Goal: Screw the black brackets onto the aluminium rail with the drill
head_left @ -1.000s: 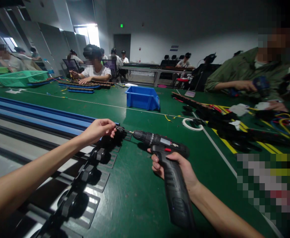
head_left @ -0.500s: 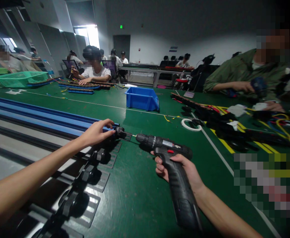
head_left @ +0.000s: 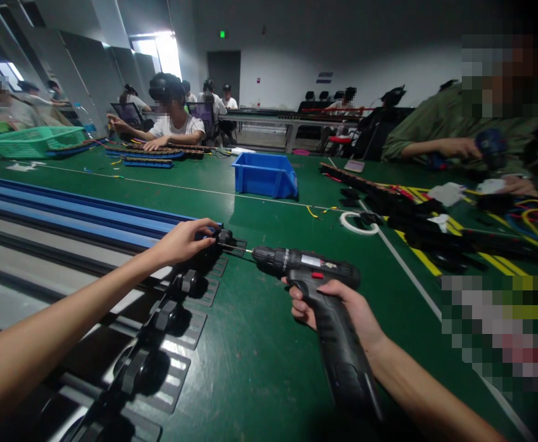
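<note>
Right hand (head_left: 342, 307) grips cordless drill (head_left: 317, 279), bit axis pointing left at black clamp (head_left: 222, 238); left hand (head_left: 183, 240) closed on clamp, nearer.

Rails (head_left: 66, 212) lie left on table (head_left: 259, 356). Left hand (head_left: 183, 240) on clamp (head_left: 224, 236) at their end; drill (head_left: 310, 276), in right hand (head_left: 342, 310), just right. Bin (head_left: 264, 175) behind.

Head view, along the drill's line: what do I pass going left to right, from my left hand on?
Left hand → small black fitting → black cordless drill → heap of black parts and yellow cables
</note>
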Available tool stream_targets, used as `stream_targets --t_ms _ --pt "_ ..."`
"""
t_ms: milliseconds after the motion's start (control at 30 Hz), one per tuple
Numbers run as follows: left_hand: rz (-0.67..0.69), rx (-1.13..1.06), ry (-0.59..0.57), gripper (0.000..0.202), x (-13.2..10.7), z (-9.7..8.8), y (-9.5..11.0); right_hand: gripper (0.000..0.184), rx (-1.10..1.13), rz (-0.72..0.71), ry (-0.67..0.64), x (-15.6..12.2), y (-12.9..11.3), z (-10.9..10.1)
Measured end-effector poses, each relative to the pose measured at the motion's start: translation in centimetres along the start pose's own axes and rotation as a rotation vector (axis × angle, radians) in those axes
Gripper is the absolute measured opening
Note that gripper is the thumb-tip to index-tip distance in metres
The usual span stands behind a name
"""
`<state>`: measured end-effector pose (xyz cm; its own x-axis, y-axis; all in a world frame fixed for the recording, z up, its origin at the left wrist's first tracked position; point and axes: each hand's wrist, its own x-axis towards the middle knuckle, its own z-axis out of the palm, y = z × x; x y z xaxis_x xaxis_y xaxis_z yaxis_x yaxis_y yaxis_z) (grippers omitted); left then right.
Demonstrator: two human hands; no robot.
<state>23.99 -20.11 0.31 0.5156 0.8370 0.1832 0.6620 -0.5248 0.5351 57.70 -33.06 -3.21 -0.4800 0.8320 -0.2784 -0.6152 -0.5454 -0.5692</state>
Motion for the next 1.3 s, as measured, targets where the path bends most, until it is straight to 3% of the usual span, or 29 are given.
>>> stream_targets --t_ms 1300 --pt "0.03 0.022 0.02 0.038 -0.01 0.39 0.28 0.033 -0.017 0.014 -0.016 0.79 0.13 0.03"
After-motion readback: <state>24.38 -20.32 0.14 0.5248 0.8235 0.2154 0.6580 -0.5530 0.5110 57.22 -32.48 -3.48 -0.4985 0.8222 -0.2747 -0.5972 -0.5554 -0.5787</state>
